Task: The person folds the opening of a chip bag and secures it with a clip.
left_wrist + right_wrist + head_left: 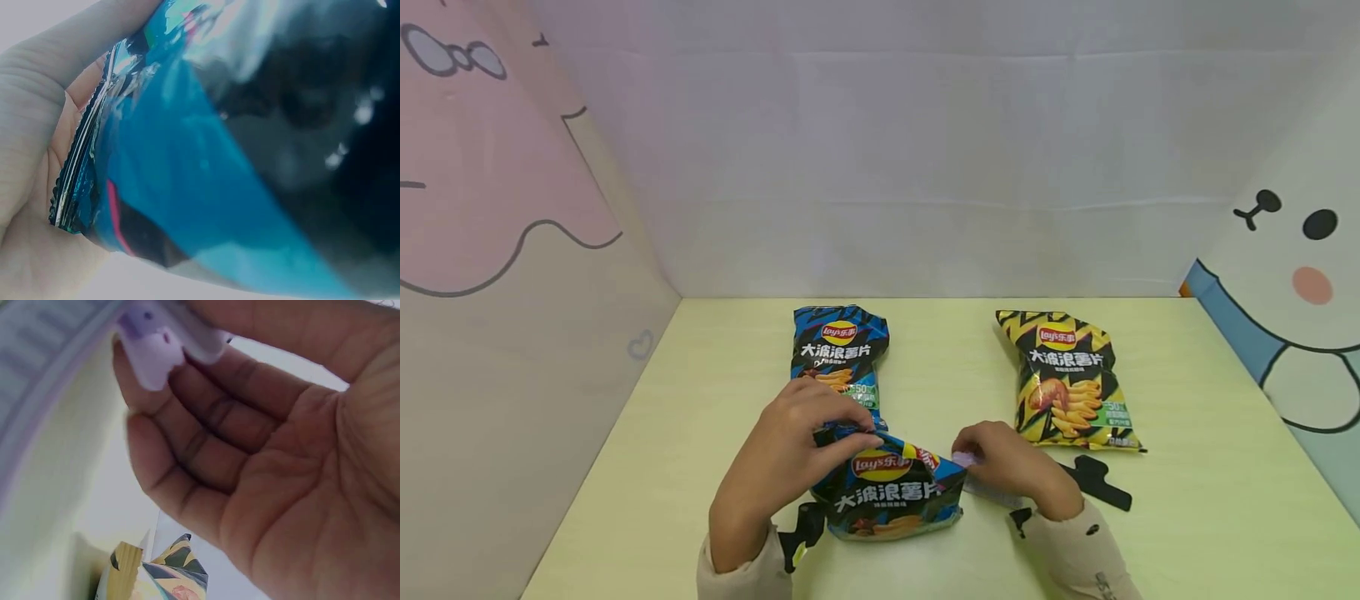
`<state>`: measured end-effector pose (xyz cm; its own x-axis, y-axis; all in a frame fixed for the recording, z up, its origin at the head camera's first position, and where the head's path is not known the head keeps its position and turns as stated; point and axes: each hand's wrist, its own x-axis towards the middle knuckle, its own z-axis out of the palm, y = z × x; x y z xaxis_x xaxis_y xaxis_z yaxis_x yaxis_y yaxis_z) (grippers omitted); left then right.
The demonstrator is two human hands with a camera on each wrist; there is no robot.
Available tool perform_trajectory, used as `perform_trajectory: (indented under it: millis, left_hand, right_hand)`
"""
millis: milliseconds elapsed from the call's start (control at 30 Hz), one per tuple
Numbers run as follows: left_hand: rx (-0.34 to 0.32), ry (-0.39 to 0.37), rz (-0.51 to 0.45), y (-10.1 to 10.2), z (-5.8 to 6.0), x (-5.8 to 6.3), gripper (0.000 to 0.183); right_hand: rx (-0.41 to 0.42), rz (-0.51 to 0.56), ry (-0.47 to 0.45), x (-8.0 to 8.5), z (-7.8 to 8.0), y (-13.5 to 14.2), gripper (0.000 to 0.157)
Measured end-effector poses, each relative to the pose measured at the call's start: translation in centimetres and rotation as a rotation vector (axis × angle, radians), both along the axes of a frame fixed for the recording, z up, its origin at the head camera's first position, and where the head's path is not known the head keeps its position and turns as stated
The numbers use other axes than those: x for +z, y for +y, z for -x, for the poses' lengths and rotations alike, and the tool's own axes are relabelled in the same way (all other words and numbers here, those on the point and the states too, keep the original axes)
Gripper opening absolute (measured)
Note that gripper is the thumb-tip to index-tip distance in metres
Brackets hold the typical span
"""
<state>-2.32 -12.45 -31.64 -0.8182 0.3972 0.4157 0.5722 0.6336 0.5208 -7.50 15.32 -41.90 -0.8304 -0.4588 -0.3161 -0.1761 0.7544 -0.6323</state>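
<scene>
In the head view a blue-and-black Lay's chip bag (891, 492) stands at the front centre, its top folded over. My left hand (797, 454) pinches that folded top between thumb and fingers. The left wrist view shows the bag's crimped edge (81, 147) against the palm. At the bag's right end, my right hand (1007, 467) holds a lilac bag clip (964, 458). Seen from the right wrist, its handle (150, 347) is between thumb and fingers, and a long ribbed bar reaches off to the left. Whether the clip touches the bag is unclear.
Behind the left hand lies another blue Lay's bag (838, 354). A yellow-and-black Lay's bag (1071, 383) lies to the right. A black clip-shaped piece (1097, 482) is beside the right wrist. White and cartoon-printed walls surround the pale yellow table (647, 500).
</scene>
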Motion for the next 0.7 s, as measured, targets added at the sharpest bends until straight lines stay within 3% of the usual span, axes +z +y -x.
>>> perform_trajectory:
  millis: [333, 700]
  left_hand:
    - [0.004, -0.008, 0.010, 0.0, 0.0, 0.0, 0.013]
    - [0.000, 0.004, 0.009, 0.0, 0.1, 0.0, 0.014]
  right_hand:
    - [0.067, 0.047, 0.048, 0.2, 0.2, 0.7, 0.012]
    - [0.177, 0.180, 0.079, 0.1, 0.4, 1.2, 0.009]
